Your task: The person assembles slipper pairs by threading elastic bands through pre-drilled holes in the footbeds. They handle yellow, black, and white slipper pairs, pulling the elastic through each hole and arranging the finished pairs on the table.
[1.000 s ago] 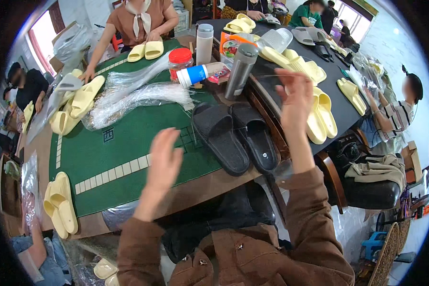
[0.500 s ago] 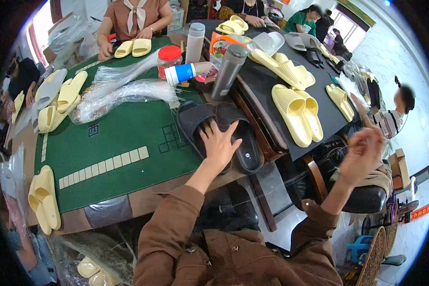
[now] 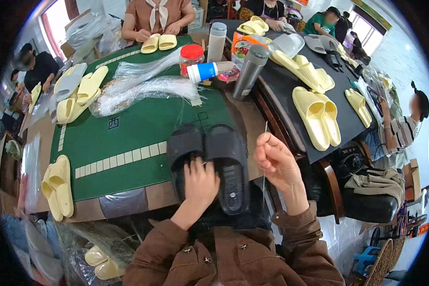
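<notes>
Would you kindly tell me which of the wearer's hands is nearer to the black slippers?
Left. The left hand is at the black slippers, over the left one's opening; the right hand is off to their right, clear of both.

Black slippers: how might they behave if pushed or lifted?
The black slippers look like moulded foam, so are probably light for their size and slightly bendy. Broad and low, they seem unlikely to roll. Their heels appear to overhang the table, so they might tip.
</notes>
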A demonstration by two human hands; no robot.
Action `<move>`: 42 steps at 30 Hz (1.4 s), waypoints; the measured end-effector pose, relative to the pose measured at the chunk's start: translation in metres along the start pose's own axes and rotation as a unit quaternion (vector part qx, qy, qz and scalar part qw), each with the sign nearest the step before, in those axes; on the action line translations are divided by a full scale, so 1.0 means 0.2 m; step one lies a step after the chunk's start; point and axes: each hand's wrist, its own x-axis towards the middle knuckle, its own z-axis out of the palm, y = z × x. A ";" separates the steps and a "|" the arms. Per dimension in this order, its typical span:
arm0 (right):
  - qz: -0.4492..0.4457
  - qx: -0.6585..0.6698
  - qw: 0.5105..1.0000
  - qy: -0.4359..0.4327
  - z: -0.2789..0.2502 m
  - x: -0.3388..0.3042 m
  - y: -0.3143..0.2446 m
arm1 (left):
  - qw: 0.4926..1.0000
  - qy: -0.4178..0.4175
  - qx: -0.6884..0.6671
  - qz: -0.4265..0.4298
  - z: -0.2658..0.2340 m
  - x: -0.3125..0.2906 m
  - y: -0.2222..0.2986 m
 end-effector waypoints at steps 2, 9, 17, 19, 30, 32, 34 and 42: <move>-0.002 0.126 0.990 -0.057 0.14 0.00 -0.03 | 0.999 0.013 0.023 -0.039 -0.05 -0.06 -0.07; -0.191 0.127 0.972 -0.055 0.46 0.20 -0.01 | 0.999 0.010 -0.036 -0.019 -0.16 -0.04 -0.12; -0.104 -0.155 0.975 0.118 0.06 0.18 0.42 | 0.822 0.005 -0.552 -0.142 -0.40 -0.26 -0.16; -0.091 -0.224 0.963 0.123 -0.01 0.13 0.47 | 0.653 0.013 -0.731 -0.200 -0.46 -0.26 -0.11; -0.207 -0.596 0.771 0.093 -0.07 0.41 0.38 | 0.780 0.113 -0.570 -0.233 -0.46 0.11 -0.48; -0.182 -0.679 0.708 0.074 0.00 0.54 0.40 | 0.873 0.074 -0.405 -0.260 -0.40 0.19 -0.56; -0.134 -0.743 0.651 0.078 0.00 0.66 0.48 | 0.980 0.037 -0.137 -0.139 -0.34 0.24 -0.55; -0.099 -0.814 0.568 0.074 -0.08 0.84 0.70 | 0.994 0.086 0.007 -0.069 -0.21 0.33 -0.47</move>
